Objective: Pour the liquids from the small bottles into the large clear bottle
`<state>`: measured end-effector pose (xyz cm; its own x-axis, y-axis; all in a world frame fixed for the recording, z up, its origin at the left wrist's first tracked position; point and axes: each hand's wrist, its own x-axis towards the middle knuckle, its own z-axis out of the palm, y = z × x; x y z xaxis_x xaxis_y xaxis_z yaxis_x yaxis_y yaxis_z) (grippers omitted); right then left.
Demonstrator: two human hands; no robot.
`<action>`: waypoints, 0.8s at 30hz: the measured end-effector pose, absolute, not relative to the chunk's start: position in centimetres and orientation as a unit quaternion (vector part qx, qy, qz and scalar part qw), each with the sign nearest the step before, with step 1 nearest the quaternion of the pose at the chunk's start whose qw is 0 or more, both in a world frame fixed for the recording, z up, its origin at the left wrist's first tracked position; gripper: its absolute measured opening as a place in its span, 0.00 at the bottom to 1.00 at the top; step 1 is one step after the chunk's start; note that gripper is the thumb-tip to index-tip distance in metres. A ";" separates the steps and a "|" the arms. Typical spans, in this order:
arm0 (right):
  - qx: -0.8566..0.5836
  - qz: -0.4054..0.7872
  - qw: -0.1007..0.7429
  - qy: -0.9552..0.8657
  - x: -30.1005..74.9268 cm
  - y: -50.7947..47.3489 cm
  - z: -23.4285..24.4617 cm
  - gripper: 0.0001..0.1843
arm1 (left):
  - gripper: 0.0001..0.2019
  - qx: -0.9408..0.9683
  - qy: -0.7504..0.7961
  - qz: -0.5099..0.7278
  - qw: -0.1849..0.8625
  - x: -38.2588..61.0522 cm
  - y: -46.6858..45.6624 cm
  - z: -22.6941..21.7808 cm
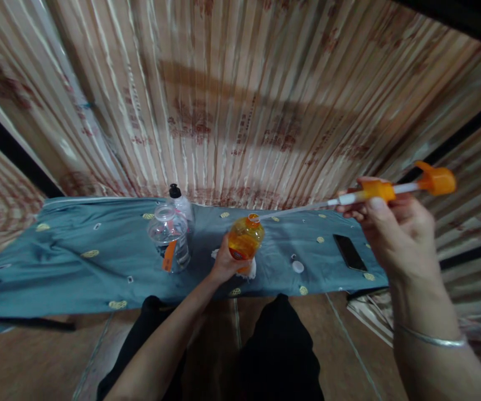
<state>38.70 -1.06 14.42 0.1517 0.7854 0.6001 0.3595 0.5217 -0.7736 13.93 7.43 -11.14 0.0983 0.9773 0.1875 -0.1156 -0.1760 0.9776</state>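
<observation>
My left hand (226, 263) is wrapped round an orange bottle (244, 238) of yellow-orange liquid, which stands without a cap on a white cloth (252, 272). In my right hand (394, 217) is an orange pump dispenser (378, 191), gripped by its collar, its head pointing right. Its long white tube slants down to the left, and the tip is close to the bottle's mouth; I cannot tell whether it is inside. Left of the bottle stands a clear, uncapped bottle (156, 234) with an orange label. A bottle with a black cap (175, 191) is partly hidden behind it.
These things stand on a low surface with a blue-green patterned cloth (110, 262). A white round cap (297, 267) and a black phone (349, 252) lie to the right. Patterned curtains (223, 111) hang behind and at both sides, with dark frame bars.
</observation>
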 end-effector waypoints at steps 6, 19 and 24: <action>-0.445 0.186 0.418 -0.770 33.9 5.1 11.5 0.27 | 0.42 0.541 0.396 0.547 0.501 13.9 7.5 -10.7; -0.427 0.288 0.327 -0.792 32.8 8.4 6.4 0.24 | 0.45 0.546 0.395 0.556 0.487 14.4 7.4 -11.0; -0.430 0.293 0.343 -0.782 32.5 8.3 5.8 0.24 | 0.44 0.543 0.390 0.556 0.494 14.4 7.6 -11.4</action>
